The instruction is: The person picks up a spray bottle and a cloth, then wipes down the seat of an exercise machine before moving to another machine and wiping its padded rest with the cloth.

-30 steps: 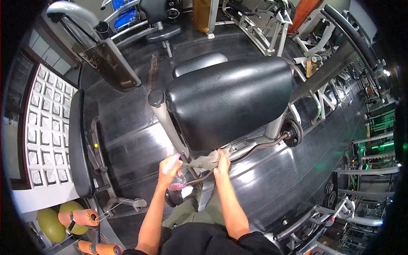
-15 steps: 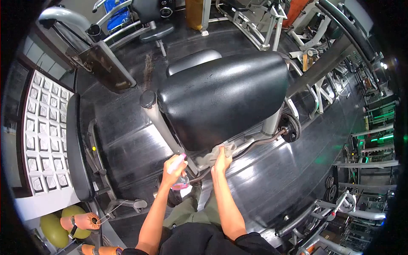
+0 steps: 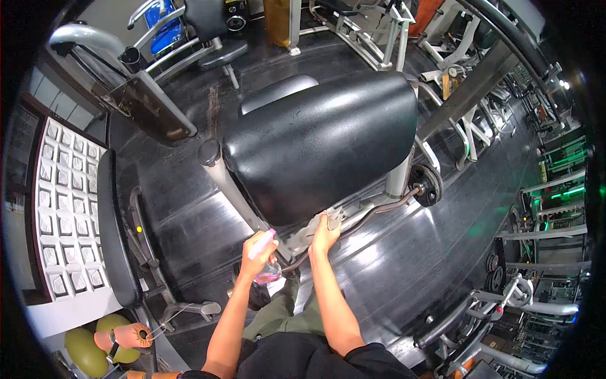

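Note:
My left hand (image 3: 255, 254) is wrapped round the neck of a spray bottle (image 3: 269, 273), which has a pink and white trigger head and pink liquid inside. In my right hand (image 3: 324, 236) is a thin greyish cloth (image 3: 307, 232), pinched under the thumb, its loose end hanging to the left. The cloth is at the near lower edge of a large black padded cushion (image 3: 325, 142); whether it touches the pad I cannot tell. Behind and below the hands runs a curved barbell (image 3: 379, 210) with a black weight plate (image 3: 428, 184) on its right end.
Left of the pad rises a grey post with a black cap (image 3: 209, 151). A black bench (image 3: 120, 227) stands by the white block wall (image 3: 72, 208). Green balls (image 3: 85, 350) lie at lower left. Gym machines (image 3: 499, 303) and racks line the right side.
The view has shifted slightly, so the pad sits a little further left. My right hand and the cloth appear marginally further left too. Both hands keep their hold.

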Tool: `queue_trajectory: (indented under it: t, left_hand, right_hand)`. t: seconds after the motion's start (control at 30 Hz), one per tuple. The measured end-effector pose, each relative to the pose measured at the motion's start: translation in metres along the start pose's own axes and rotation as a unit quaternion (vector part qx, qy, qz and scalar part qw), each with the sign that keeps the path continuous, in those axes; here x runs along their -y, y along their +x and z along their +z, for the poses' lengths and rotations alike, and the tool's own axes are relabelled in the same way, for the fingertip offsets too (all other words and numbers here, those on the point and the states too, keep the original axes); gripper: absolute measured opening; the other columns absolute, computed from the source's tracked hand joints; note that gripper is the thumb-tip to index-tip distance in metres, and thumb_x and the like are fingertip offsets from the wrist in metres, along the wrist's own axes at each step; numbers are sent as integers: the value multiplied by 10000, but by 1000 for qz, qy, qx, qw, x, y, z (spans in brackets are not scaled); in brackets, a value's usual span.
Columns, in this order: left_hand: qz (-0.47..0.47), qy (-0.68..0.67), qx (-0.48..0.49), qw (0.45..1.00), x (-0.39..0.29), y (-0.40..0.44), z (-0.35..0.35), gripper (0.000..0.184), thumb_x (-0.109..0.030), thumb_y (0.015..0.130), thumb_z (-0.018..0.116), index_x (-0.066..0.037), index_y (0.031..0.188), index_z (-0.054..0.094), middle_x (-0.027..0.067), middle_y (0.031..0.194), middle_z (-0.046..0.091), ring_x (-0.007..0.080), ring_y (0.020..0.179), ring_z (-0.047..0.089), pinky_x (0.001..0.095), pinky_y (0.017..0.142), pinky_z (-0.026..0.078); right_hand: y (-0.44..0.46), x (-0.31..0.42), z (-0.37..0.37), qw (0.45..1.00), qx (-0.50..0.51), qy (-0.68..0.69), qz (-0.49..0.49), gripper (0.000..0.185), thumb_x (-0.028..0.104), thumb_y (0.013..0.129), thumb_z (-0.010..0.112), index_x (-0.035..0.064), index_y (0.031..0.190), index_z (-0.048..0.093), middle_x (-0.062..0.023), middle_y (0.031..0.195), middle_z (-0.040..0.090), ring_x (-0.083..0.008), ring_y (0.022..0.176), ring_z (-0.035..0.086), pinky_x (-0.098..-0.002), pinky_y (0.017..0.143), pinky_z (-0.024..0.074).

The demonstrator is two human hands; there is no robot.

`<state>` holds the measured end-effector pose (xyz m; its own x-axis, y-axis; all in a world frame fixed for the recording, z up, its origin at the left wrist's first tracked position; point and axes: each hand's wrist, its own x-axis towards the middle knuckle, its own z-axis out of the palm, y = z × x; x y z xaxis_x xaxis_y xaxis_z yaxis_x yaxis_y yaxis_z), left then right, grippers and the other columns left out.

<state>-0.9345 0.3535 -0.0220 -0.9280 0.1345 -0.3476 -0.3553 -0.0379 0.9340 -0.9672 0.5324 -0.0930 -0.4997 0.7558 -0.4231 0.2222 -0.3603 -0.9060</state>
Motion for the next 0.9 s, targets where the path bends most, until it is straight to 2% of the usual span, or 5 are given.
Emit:
queue_trajectory:
  t: [0.23,0.53,0.7,0.8,0.9]
  left_hand:
    - [6,-14,-1,1000,6,-4,-1,127,-82,894,693,-15,853,593,29,681,595,115,503,596,283,509,519]
    - [3,-13,-5,1000,-1,-6,-7,119,-65,875,703,-20,844,597,19,681,588,115,508,603,275,497,507]
    - [4,-11,1,1000,7,2,3,126,-71,880,708,-21,838,600,19,676,588,111,505,601,269,495,502]
    - [5,-4,16,1000,-1,6,12,130,-67,879,706,-17,831,596,22,680,585,112,512,607,269,495,501]
    - [13,-3,23,1000,-7,10,19,133,-61,878,704,-14,826,591,25,687,583,110,522,614,270,497,501]
  right_hand:
    - [-14,-42,-3,968,98,103,205,473,147,848,731,-34,1270,619,-90,1230,653,-212,1090,618,-347,965,471]
    - [51,14,-19,983,58,119,127,302,161,877,735,17,1136,674,-49,1069,691,-187,884,664,-326,764,536]
    - [9,10,-15,993,62,24,98,474,156,874,752,-19,1291,611,-90,1206,668,-201,1084,622,-340,963,476]
    - [12,7,-16,995,95,29,31,511,197,886,753,-37,1311,593,-109,1251,653,-203,1102,617,-336,963,478]
    - [23,18,-9,996,17,-63,-52,510,213,885,754,-63,1280,589,-143,1185,671,-240,1082,632,-354,954,483]
